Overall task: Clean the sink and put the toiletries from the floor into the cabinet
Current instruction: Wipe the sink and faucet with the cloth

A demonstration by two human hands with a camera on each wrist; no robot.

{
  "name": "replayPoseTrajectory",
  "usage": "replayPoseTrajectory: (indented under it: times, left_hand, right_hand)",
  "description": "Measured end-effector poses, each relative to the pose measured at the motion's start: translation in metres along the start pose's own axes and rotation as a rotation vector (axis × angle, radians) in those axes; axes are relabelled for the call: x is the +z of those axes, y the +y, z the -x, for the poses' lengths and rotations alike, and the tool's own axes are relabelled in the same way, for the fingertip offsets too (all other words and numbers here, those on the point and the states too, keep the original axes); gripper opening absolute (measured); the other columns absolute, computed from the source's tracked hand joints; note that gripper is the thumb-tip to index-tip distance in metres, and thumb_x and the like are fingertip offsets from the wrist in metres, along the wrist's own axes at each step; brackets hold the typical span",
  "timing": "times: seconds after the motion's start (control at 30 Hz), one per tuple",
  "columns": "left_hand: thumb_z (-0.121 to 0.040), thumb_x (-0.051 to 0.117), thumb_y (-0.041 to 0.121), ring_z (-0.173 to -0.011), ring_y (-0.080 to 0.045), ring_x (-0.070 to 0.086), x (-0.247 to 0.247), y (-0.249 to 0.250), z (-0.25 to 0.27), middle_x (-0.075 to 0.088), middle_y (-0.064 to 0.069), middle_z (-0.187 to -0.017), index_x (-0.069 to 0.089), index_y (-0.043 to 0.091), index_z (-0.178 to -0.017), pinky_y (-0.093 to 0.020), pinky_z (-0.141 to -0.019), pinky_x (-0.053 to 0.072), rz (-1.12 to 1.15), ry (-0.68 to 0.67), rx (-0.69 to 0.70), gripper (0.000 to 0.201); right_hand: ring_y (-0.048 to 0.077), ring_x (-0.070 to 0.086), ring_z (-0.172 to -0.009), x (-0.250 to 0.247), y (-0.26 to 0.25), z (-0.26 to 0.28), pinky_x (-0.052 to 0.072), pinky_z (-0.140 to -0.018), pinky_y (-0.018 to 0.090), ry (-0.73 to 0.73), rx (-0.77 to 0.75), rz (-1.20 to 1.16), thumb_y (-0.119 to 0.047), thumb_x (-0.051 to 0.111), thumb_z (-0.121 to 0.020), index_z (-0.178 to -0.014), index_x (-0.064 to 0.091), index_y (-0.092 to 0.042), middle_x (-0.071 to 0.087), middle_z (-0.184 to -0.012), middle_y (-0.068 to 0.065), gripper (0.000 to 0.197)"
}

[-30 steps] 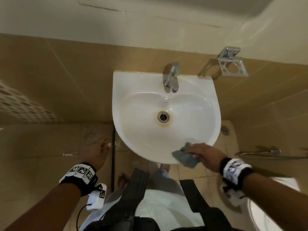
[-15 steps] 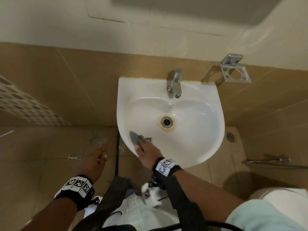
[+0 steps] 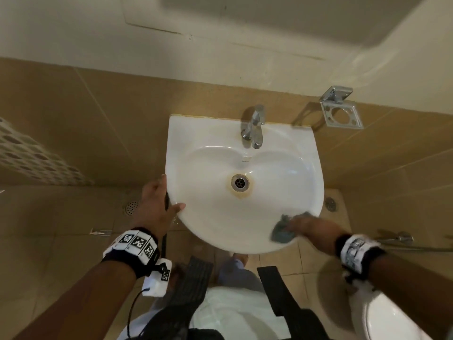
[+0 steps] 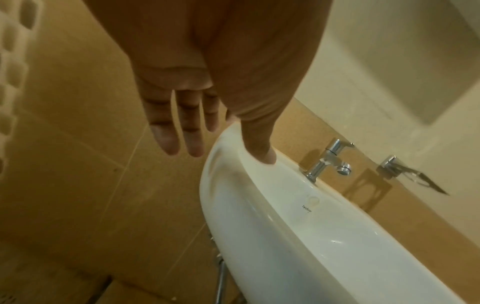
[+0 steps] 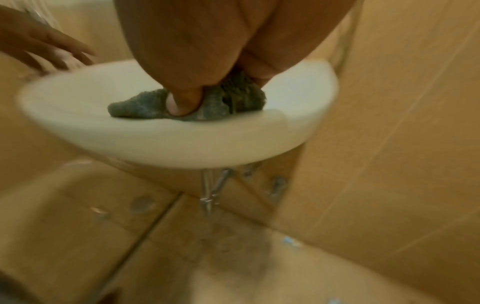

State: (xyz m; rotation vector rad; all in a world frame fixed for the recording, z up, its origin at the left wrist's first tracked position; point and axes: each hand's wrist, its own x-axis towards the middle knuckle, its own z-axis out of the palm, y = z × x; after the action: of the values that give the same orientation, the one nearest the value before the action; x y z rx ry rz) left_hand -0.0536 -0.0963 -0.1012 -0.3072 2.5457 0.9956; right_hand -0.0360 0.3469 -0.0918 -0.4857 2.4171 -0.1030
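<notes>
So my left hand (image 3: pixel 157 204) isn't hanging down by the floor drain (image 3: pixel 131 207) anymore. It's come up and parked on the left rim of the sink (image 3: pixel 245 217), fingers straight down the outside and thumb flat on top of the rim. Open hand, just bracing, not grabbing anything. The left wrist view shows the same: thumb on the porcelain, fingers loose in the air beside it.

Middle of the basin: the drain (image 3: pixel 239 182) still has that yellowish ring around it, so I'd guess that patch needs a proper scrub at some point. The tap (image 3: pixel 253 130) looks off, no water running that I can see.

Over on the right, my right hand (image 3: pixel 316 229) has swept the grey cloth (image 3: pixel 282 233) back from the near-left part of the bowl to the front-right rim. Half a second ago it was over left of the drain. Fingers are curled onto the cloth, thumb pushing it down on the rim. It's blurry in both views, so I'm reading that as mid-swipe.

What it means: I'm steadied now and working the rim back and forth, so still on the sink-cleaning half. I can't make out any toiletries or the cabinet clearly from here, so that part looks untouched.
</notes>
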Motion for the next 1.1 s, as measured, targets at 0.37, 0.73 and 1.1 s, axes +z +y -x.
replayPoseTrajectory:
  times: [0.37,0.73,1.1]
  left_hand:
    - [-0.084,0.071,0.051,-0.145,-0.032,0.035,0.002,-0.004,-0.043,0.001,0.009,-0.167,-0.003,0.021,-0.159,-0.05,-0.112,0.039,-0.298,-0.165,-0.043,0.109]
    - [-0.079,0.079,0.045,-0.144,-0.031,0.034,0.012,-0.011,-0.048,0.012,0.007,-0.166,0.005,0.021,-0.159,-0.049,-0.111,0.04,-0.325,-0.11,-0.076,0.111]
    - [-0.084,0.075,0.04,-0.14,-0.031,0.041,0.005,0.008,-0.045,0.01,0.005,-0.167,-0.001,0.021,-0.159,-0.048,-0.109,0.042,-0.332,-0.148,-0.136,0.109]
  right_hand:
    - [0.026,0.074,-0.083,-0.05,-0.079,-0.164,0.062,-0.079,0.043,0.359,0.52,-0.997,-0.041,0.062,-0.079,-0.094,0.077,-0.03,0.077,-0.093,0.003,0.024]
    - [0.043,0.052,-0.125,-0.025,-0.2,-0.238,0.041,-0.106,0.04,0.25,0.206,-0.541,-0.014,0.045,-0.099,-0.144,0.047,-0.011,0.054,-0.139,0.023,0.045]
    - [0.03,0.069,-0.097,-0.043,-0.044,-0.12,0.046,-0.092,0.022,-0.498,-0.36,0.161,-0.015,0.062,-0.09,-0.119,0.073,-0.021,0.076,-0.108,0.008,0.032]
